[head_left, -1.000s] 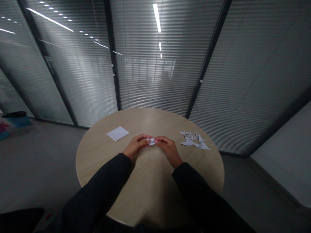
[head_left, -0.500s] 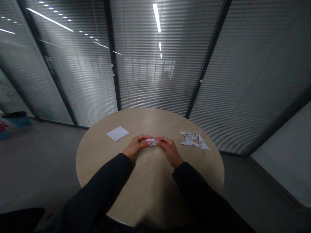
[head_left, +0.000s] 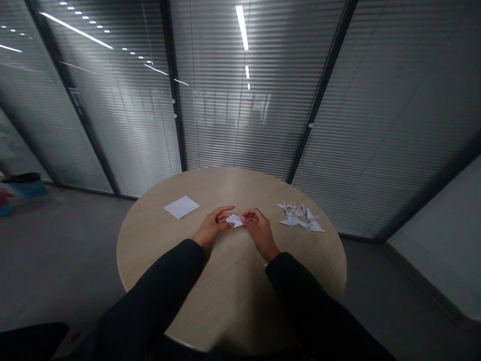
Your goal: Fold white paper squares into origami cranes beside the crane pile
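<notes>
A small piece of folded white paper (head_left: 235, 220) sits between my two hands over the middle of the table. My left hand (head_left: 213, 225) grips its left edge, thumb at the near side and the index finger stretched out above. On the right, the fingertips and thumb of my right hand (head_left: 260, 229) pinch the paper's right corner. Several folded paper cranes (head_left: 300, 218) lie in a cluster to the right of my right hand. A flat stack or sheet of white paper (head_left: 182, 207) rests to the left of my left hand.
The round wooden table (head_left: 225, 185) has its far edge close to a glass partition with blinds (head_left: 240, 135). On the floor at far left stands a blue bin with a dark liner (head_left: 26, 184).
My left index finger has lifted off the folded paper, and my right fingers have curled in more. More of the paper's flat top shows now.
</notes>
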`<state>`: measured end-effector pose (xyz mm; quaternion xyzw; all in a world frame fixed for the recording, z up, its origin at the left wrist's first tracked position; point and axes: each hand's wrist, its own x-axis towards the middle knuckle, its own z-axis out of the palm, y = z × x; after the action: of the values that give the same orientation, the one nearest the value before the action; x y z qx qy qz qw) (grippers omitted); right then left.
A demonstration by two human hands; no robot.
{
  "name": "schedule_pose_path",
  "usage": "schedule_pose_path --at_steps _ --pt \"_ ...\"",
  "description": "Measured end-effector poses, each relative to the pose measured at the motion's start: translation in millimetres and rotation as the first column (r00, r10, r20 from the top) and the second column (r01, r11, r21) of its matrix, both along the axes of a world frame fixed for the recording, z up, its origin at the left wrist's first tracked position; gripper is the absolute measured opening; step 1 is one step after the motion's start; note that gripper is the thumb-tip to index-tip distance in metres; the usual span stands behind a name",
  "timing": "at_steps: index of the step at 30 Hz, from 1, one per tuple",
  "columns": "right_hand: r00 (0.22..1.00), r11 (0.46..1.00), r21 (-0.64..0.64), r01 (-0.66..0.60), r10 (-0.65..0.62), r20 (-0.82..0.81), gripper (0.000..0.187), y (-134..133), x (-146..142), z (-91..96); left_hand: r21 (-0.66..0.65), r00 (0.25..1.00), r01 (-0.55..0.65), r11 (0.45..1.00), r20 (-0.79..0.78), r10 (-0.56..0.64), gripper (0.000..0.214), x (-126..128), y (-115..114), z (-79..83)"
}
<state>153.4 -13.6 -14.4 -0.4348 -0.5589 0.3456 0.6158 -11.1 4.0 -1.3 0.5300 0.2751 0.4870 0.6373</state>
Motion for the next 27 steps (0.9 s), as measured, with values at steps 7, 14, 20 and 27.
schedule_pose_path --at_steps 7,14,20,27 --pt "0.996 0.998 0.058 0.010 -0.015 0.088 0.023 -5.6 -2.2 1.4 0.004 0.990 -0.109 0.994 -0.089 0.109 0.043 5.6 0.4 -4.0" --pt "0.999 1.000 0.012 0.019 -0.019 0.029 0.034 -1.2 -1.4 -0.2 0.010 0.980 -0.174 0.985 -0.091 0.175 0.041 3.0 2.7 -1.9" --pt "0.997 0.996 -0.073 -0.058 0.062 0.050 0.033 -2.0 1.1 2.7 0.003 0.976 -0.207 0.978 -0.075 0.207 0.042 0.5 3.2 3.3" --pt "0.995 0.999 -0.034 -0.016 0.019 0.101 0.029 -5.6 2.3 6.3 0.035 0.983 -0.163 0.986 -0.074 0.165 0.041 1.1 2.5 3.6"
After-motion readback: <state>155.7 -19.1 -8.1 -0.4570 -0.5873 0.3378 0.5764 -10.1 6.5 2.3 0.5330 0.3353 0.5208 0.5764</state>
